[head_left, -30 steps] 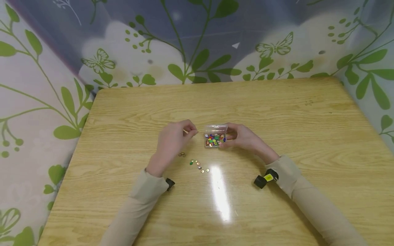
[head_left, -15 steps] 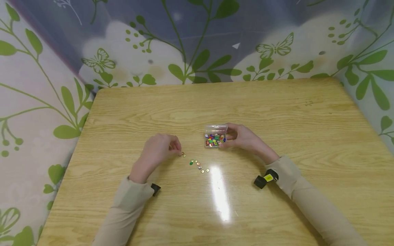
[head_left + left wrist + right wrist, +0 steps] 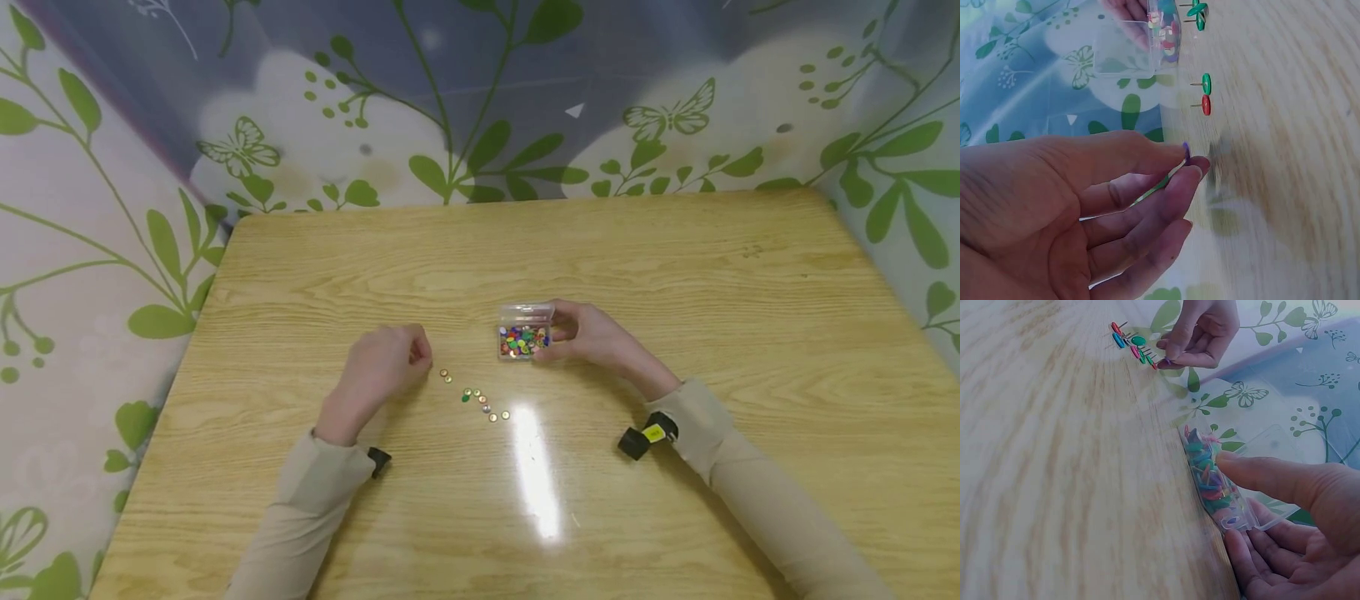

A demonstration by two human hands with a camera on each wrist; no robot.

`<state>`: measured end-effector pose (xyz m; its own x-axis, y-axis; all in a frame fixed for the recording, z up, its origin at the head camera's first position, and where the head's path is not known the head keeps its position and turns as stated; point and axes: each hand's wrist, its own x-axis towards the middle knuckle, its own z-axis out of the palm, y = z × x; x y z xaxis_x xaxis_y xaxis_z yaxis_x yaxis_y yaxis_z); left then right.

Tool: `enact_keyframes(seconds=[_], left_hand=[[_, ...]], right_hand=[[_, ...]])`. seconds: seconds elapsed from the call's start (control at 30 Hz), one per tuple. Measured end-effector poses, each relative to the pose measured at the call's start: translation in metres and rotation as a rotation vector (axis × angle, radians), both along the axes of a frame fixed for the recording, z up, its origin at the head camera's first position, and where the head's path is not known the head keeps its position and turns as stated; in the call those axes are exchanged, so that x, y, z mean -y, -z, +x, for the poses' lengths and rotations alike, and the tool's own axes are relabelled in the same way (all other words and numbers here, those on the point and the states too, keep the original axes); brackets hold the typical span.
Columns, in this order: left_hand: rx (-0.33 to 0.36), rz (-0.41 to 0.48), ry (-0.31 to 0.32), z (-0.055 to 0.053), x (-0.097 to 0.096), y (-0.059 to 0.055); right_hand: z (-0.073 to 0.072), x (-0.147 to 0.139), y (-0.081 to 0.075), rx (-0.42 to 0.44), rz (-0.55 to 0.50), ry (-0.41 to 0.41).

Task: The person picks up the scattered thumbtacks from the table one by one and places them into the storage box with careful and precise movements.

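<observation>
Between thumb and fingertips my left hand [image 3: 381, 368] pinches a purple thumbtack [image 3: 1186, 150], low over the table, left of a row of loose tacks. In the left wrist view a red thumbtack [image 3: 1206, 105] and a green thumbtack [image 3: 1207, 84] lie nearest it, pins up. My right hand [image 3: 596, 337] grips the right side of a small clear plastic box [image 3: 527, 314], whose hinged lid stands open at the back. Many colourful thumbtacks [image 3: 1210, 478] fill the box. In the head view, the left fingers hide the purple tack.
The loose thumbtacks [image 3: 482, 399] form an uneven line from the left hand toward the table's middle, in front of the box. Most lie with pins up; one green tack [image 3: 466, 398] shows its coloured side. A patterned wall [image 3: 510, 125] borders the wooden table [image 3: 675, 267].
My left hand has moved from beside the box, left and toward me, to the far end of the tack row, then drawn back slightly. The right hand and box stay put.
</observation>
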<state>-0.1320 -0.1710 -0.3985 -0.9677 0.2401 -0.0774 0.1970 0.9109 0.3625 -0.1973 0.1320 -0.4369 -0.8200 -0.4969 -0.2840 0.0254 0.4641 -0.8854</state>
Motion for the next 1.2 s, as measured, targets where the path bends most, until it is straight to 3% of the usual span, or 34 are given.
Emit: enact_keyframes(seconds=[0.2, 0.37, 0.63, 0.93, 1.2], left_hand=[[-0.005, 0.031, -0.044, -0.002, -0.001, -0.001], [-0.049, 0.066, -0.042, -0.006, -0.007, -0.002], [-0.069, 0.072, 0.001, -0.015, -0.036, -0.009], [-0.099, 0.116, 0.058, -0.023, -0.07, -0.009], [-0.173, 0.149, 0.02, -0.025, -0.079, -0.005]], right_hand=[[-0.001, 0.0, 0.0, -0.013, 0.008, -0.009], [-0.001, 0.0, 0.0, -0.015, 0.008, -0.004], [-0.002, 0.001, 0.001, -0.008, -0.005, 0.002], [-0.001, 0.001, 0.0, -0.007, -0.015, -0.005], [-0.001, 0.0, 0.0, -0.029, 0.021, -0.008]])
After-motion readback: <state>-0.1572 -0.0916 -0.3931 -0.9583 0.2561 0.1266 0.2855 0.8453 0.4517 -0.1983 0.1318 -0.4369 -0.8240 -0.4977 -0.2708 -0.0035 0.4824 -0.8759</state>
